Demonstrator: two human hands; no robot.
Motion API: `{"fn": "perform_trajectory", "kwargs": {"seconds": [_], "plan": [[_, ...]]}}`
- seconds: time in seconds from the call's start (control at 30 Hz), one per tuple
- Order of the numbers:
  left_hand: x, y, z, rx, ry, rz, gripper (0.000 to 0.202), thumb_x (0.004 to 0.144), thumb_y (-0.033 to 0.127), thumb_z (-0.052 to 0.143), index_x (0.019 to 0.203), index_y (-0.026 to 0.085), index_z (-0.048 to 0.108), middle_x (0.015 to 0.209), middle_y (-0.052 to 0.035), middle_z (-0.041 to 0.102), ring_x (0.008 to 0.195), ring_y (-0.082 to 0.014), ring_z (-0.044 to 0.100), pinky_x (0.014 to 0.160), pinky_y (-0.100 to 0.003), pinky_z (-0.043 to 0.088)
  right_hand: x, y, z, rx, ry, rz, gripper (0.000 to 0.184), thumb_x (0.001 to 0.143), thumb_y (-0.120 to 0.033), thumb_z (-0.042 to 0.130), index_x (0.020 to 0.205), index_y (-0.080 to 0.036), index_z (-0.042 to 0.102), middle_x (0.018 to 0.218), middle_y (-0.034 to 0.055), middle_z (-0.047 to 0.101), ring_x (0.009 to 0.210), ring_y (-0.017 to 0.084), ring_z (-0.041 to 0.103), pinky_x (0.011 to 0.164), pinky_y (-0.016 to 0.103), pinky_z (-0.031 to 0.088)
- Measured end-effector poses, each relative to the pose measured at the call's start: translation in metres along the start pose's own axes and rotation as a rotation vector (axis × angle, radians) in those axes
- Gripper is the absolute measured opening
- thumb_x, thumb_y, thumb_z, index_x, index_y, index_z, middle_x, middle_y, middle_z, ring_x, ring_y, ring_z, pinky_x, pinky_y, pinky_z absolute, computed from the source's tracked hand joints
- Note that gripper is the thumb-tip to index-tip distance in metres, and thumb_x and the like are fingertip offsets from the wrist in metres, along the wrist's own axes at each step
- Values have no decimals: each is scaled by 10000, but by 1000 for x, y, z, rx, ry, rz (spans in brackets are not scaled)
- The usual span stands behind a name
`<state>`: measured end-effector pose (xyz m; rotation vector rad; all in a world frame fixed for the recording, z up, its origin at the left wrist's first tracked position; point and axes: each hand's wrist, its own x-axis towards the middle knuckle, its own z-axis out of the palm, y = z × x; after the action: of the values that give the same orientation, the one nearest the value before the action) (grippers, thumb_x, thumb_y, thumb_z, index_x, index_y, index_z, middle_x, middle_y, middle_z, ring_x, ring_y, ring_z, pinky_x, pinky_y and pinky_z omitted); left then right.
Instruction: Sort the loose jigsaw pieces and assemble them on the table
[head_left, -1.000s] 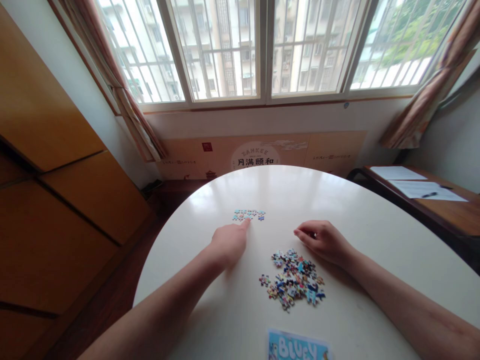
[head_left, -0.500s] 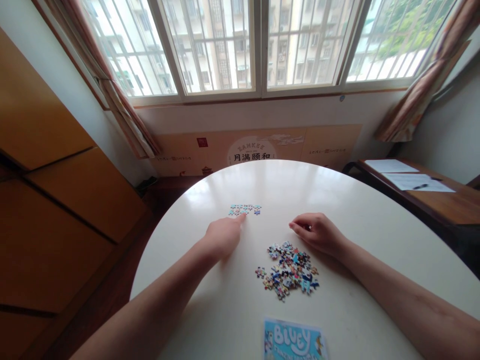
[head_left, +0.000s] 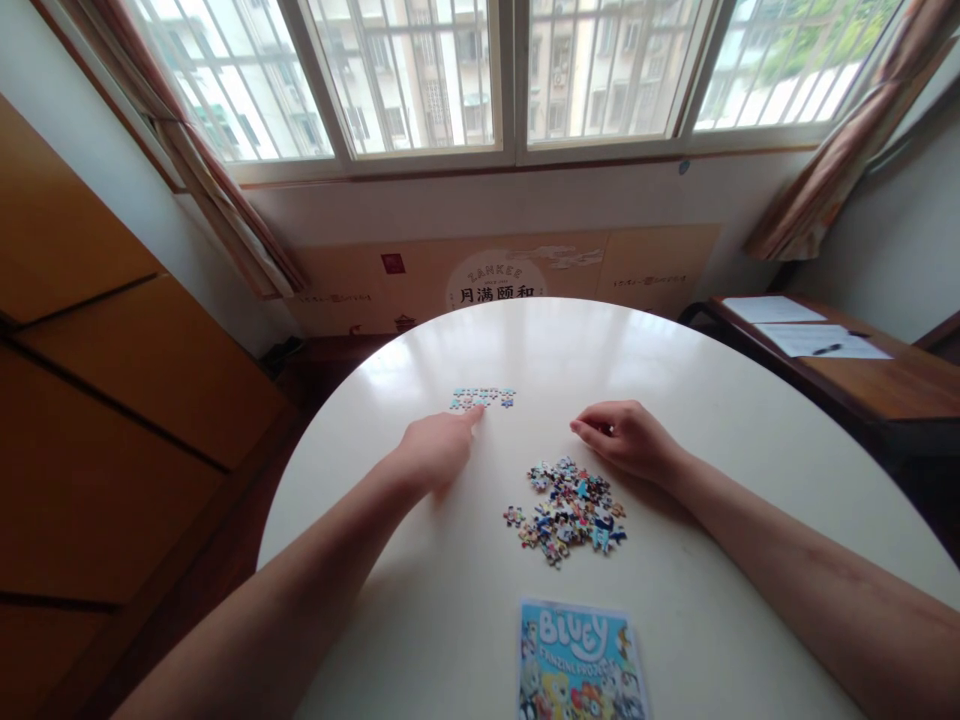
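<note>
A: Where are the puzzle pieces lying?

B: They are occupying two areas of the white table (head_left: 712, 350). The laid-out rows (head_left: 484, 392) are sitting toward the far side; the loose pile (head_left: 574, 505) is lying nearer, between the forearms. This separation is probably preventing mixing.

A: How is the left hand (head_left: 435, 448) being held?

B: It is extending its index finger to the near row, the fingertip appearing to touch a piece beside a gap. The other fingers are curling under, presumably avoiding neighbouring pieces. Whether they are concealing anything, I am unable to say.

A: And the right hand (head_left: 626, 435)?

B: It is resting just beyond the pile, fingers loosely curling, a small space showing inside the grip. No piece is showing there, though the palm is facing away from view. Its position is likely leaving the rows unobstructed.

A: Why is the picture card (head_left: 581, 660) lying closest?

B: Its "Bluey" lettering is facing the person upright, probably for easy viewing.
</note>
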<state>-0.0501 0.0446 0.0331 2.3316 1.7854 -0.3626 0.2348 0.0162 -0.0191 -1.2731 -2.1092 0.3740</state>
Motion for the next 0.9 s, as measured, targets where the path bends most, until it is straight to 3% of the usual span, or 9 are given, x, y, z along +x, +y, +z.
{"fn": "perform_trajectory", "kwargs": {"seconds": [0.33, 0.43, 0.5, 0.57, 0.67, 0.77, 0.9], "plan": [[-1, 0, 0, 2, 26, 0, 622, 960, 340, 368, 1572, 320, 262, 1355, -95, 626, 1118, -297, 639, 817, -316, 469, 0, -1, -3, -10, 2, -3, 275, 924, -326, 545, 778, -162, 710, 678, 32, 664, 615, 131, 555, 625, 281, 406], [-3, 4, -1, -4, 59, 15, 624, 971, 367, 367, 1579, 298, 243, 1323, -99, 646, 1106, -295, 637, 804, -325, 473, 1, -12, -8, 2, -15, -42, 275, 928, -321, 548, 784, -158, 717, 657, 27, 655, 588, 119, 537, 604, 274, 399], [-4, 7, -2, -21, 104, 32, 624, 973, 397, 381, 1574, 281, 258, 1322, -101, 646, 1118, -297, 627, 816, -335, 475, -1, -29, -14, 32, -100, -117, 236, 918, -311, 568, 827, -169, 733, 669, 18, 666, 572, 108, 533, 594, 262, 399], [-6, 10, -4, -43, 150, 56, 626, 970, 420, 395, 1564, 255, 286, 1331, -104, 640, 1144, -302, 611, 836, -349, 477, -5, -51, -19, 72, -294, -225, 164, 890, -271, 599, 898, -203, 748, 728, 5, 697, 606, 101, 564, 609, 247, 407], [-9, 13, -5, -64, 195, 82, 619, 968, 440, 403, 1541, 218, 332, 1325, -109, 642, 1159, -300, 603, 856, -359, 483, -13, -82, -21, -3, -528, -317, 163, 810, -153, 611, 820, -242, 747, 724, -27, 698, 620, 98, 565, 621, 248, 392], [-10, 14, -7, -65, 220, 78, 610, 964, 449, 419, 1520, 204, 366, 1283, -120, 662, 1127, -300, 620, 849, -364, 492, -20, -97, -21, -36, -616, -321, 240, 769, -102, 599, 838, -269, 757, 756, -36, 720, 665, 110, 594, 654, 259, 395], [-11, 14, -8, -63, 231, 72, 589, 962, 437, 433, 1501, 202, 393, 1262, -125, 672, 1127, -298, 623, 861, -368, 494, -21, -96, -21, -30, -666, -277, 283, 773, -104, 589, 892, -285, 771, 790, -26, 742, 688, 123, 619, 678, 264, 406]]}}
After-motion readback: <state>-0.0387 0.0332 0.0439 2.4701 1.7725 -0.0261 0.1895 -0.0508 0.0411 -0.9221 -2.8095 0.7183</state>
